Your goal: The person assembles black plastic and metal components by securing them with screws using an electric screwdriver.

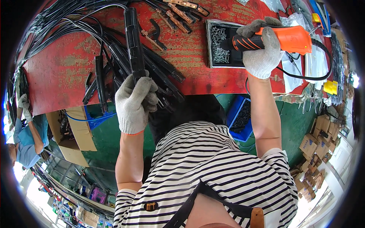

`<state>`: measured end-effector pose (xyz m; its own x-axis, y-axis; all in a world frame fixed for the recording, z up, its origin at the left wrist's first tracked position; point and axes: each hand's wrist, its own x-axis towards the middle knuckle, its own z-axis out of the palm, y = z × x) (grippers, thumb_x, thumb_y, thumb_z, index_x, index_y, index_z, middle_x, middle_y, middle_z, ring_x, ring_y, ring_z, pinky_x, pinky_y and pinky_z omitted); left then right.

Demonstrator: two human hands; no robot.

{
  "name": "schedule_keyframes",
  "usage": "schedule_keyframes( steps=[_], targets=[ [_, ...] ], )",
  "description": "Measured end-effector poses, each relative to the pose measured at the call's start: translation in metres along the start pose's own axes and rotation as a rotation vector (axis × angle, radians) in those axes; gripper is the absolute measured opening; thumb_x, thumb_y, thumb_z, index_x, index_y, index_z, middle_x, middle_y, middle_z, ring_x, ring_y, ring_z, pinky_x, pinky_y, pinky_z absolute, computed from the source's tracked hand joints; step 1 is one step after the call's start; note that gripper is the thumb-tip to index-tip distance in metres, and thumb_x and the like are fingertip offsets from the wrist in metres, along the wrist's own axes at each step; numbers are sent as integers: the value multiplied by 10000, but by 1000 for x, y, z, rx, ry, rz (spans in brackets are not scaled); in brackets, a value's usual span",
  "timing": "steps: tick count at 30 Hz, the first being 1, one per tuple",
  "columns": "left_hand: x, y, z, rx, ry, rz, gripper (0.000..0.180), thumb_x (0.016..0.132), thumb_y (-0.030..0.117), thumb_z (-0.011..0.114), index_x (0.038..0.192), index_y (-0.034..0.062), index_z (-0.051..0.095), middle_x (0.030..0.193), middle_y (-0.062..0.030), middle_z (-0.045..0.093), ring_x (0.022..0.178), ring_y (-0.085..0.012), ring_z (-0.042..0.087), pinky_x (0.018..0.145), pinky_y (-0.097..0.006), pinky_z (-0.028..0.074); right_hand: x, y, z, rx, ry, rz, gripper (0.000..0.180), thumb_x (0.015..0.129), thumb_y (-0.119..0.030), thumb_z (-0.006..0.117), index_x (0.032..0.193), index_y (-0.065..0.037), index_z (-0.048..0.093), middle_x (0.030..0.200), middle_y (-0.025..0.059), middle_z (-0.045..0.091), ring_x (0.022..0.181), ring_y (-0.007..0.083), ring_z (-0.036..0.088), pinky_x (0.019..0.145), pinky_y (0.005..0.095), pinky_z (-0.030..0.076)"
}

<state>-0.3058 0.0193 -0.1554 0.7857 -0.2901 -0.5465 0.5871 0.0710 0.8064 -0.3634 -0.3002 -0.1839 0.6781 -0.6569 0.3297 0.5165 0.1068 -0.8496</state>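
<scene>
Shirt [194, 152] nearest me, table edge [209, 90] bare midway, left hand [135, 102] clasping black handle [134, 38], right hand [266, 55] clasping orange tool [293, 38]

Power tool [294, 39], orange and black; handle [134, 38], black; gloves [131, 108], greyish white, orange-edged; tabletop [57, 89], red with tan mottling; shirt [213, 159], white, dark-striped; screws [221, 56], apparently silver-grey, though small.

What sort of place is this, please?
Probably an assembly workshop: the right hand holds an orange power tool, and a tray of screws and black cables lie on the red table.
</scene>
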Motion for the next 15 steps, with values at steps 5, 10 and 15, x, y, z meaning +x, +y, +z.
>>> schedule_keyframes(
  steps=[5, 10, 15],
  targets=[
    [-3, 4, 1, -9, 14, -8, 256, 999, 181, 707, 1151, -18, 659, 841, -69, 700, 584, -90, 612, 473, -230, 452, 1, -7, 8, -53, 23, -2, 363, 945, -222, 610, 1251, -43, 533, 934, 144, 644, 764, 269, 636, 785, 487, 542],
    [-1, 7, -1, -14, -8, -49, 179, 971, 160, 702, 1019, -10, 675, 743, -52, 678, 540, -89, 578, 476, -241, 423, 2, -34, 26, -205, 173, -26, 398, 899, -276, 609, 1236, -67, 566, 911, 130, 647, 762, 270, 626, 806, 485, 525],
    [-7, 3, -12, -56, -26, -40, 193, 958, 170, 710, 1006, -13, 675, 748, -50, 677, 547, -89, 593, 491, -248, 458, 9, -71, 50, 121, -37, -9, 398, 880, -327, 648, 1200, -90, 622, 935, 98, 627, 709, 220, 551, 742, 444, 446]
  ],
)
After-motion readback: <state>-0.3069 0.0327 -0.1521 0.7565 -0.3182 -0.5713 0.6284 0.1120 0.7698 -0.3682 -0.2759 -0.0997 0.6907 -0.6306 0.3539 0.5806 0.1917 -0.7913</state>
